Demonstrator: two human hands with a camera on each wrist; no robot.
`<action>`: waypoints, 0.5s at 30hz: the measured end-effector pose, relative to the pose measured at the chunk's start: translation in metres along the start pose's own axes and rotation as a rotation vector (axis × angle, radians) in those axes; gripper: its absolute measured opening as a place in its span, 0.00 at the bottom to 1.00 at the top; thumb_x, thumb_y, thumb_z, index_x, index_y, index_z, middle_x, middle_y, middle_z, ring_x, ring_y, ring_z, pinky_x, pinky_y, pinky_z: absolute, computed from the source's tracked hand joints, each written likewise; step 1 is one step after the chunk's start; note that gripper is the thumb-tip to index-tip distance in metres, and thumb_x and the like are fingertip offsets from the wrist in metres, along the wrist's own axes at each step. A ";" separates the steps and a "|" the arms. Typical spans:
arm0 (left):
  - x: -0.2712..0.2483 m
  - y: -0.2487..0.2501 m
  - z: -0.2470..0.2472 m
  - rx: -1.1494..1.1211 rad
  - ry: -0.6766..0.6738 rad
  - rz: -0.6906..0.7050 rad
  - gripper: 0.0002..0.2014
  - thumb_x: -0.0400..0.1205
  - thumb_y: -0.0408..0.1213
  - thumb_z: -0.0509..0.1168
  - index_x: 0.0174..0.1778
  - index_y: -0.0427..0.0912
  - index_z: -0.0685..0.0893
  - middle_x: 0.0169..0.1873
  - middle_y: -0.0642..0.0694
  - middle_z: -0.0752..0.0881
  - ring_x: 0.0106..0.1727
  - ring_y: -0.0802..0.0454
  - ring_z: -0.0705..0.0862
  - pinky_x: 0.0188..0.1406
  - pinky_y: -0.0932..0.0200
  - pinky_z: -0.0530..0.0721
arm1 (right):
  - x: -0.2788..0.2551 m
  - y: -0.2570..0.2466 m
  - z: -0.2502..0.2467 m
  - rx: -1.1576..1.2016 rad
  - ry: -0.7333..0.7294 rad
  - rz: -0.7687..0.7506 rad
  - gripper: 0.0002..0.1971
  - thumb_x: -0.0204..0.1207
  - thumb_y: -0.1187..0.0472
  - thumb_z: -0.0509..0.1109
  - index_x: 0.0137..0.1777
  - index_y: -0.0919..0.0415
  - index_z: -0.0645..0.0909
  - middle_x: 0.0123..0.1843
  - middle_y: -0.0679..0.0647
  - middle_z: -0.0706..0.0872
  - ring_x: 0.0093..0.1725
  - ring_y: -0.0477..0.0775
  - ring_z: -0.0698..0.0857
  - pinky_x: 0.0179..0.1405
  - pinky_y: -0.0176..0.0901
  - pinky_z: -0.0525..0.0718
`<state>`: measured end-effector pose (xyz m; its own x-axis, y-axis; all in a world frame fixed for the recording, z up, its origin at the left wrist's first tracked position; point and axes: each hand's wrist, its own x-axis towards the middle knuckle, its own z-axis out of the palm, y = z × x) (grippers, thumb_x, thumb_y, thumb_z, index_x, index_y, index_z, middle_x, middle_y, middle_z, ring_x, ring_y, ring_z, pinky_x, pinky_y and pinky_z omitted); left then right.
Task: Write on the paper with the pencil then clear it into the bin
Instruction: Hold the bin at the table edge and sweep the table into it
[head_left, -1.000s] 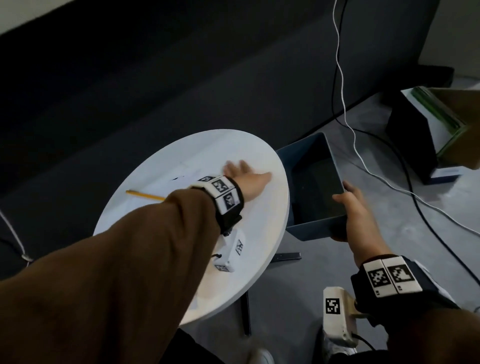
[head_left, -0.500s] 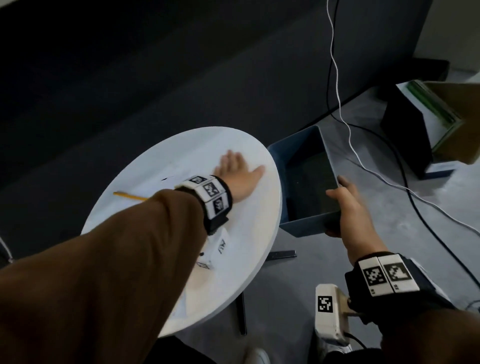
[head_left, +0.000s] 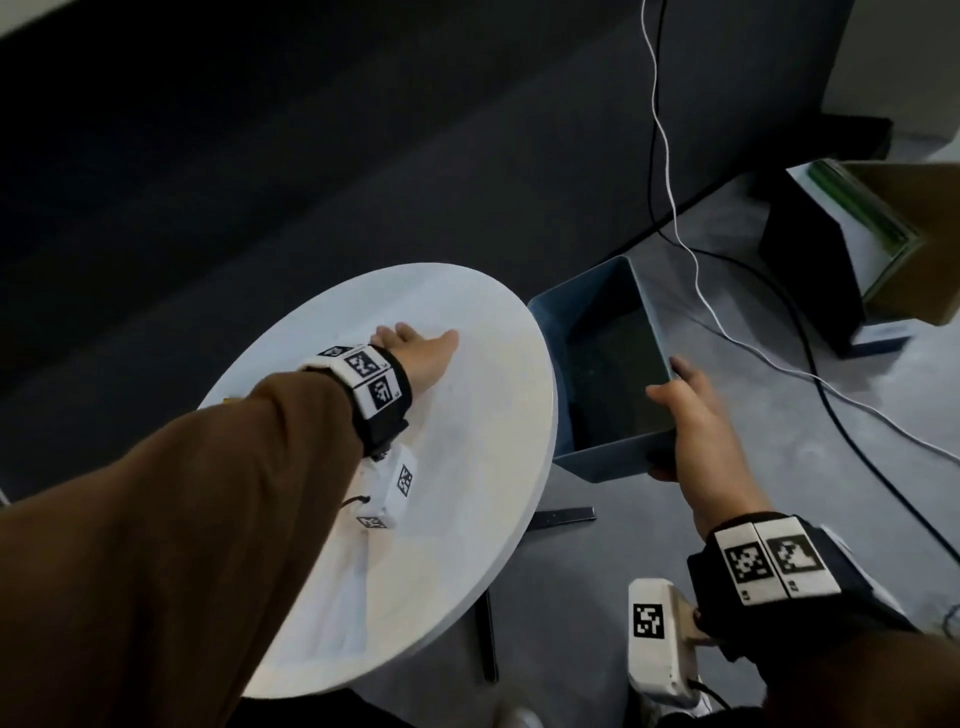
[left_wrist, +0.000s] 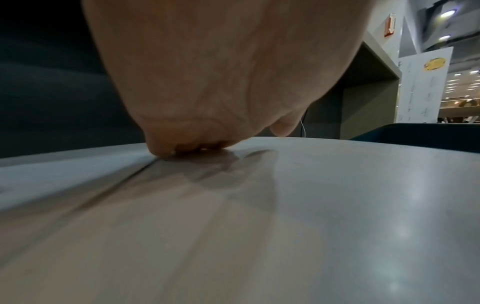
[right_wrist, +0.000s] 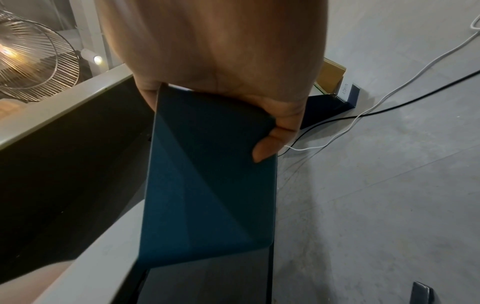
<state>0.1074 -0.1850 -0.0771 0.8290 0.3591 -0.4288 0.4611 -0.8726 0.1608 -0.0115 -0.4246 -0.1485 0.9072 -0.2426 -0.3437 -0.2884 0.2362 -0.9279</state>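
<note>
A person's left hand (head_left: 415, 358) lay flat on the round white table (head_left: 467, 467), fingers straight and pressed down toward the far side of the tabletop. From the left wrist view, the fingers (left_wrist: 182, 144) met the surface at what looked like the edge of the paper (left_wrist: 64, 176), a pale sheet lying to their left, though blur made the edge hard to confirm. A sliver of the yellow pencil (head_left: 227, 400) showed just beyond the brown sleeve (head_left: 182, 519), well behind the fingertips. The right hand (head_left: 691, 415) gripped the near corner of the blue bin (head_left: 597, 457), thumb over the rim and fingers (right_wrist: 270, 148) curled under the wall, holding it beside the table's right edge above the floor.
</note>
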 end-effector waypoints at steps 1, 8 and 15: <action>-0.004 0.005 0.003 -0.022 -0.025 0.033 0.45 0.85 0.67 0.46 0.88 0.39 0.39 0.86 0.38 0.35 0.87 0.42 0.33 0.85 0.40 0.35 | 0.000 0.000 0.000 0.002 -0.003 0.001 0.31 0.74 0.45 0.64 0.80 0.37 0.69 0.61 0.44 0.78 0.54 0.54 0.80 0.42 0.49 0.80; -0.027 0.068 0.008 -0.130 -0.257 0.615 0.35 0.91 0.55 0.46 0.88 0.42 0.39 0.87 0.46 0.35 0.87 0.51 0.34 0.86 0.45 0.36 | 0.000 -0.002 0.000 -0.001 -0.014 0.002 0.35 0.67 0.43 0.63 0.79 0.36 0.70 0.64 0.49 0.81 0.55 0.58 0.82 0.40 0.49 0.79; 0.049 0.024 -0.011 -0.031 0.095 0.036 0.45 0.85 0.67 0.45 0.87 0.38 0.38 0.87 0.36 0.36 0.87 0.42 0.34 0.85 0.40 0.36 | 0.000 -0.001 -0.004 -0.030 -0.022 0.003 0.37 0.66 0.41 0.62 0.80 0.34 0.68 0.64 0.50 0.80 0.54 0.59 0.82 0.40 0.49 0.79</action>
<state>0.1623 -0.1843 -0.0842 0.8709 0.3586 -0.3362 0.4387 -0.8754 0.2028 -0.0123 -0.4282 -0.1479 0.9128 -0.2214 -0.3433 -0.2995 0.2086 -0.9310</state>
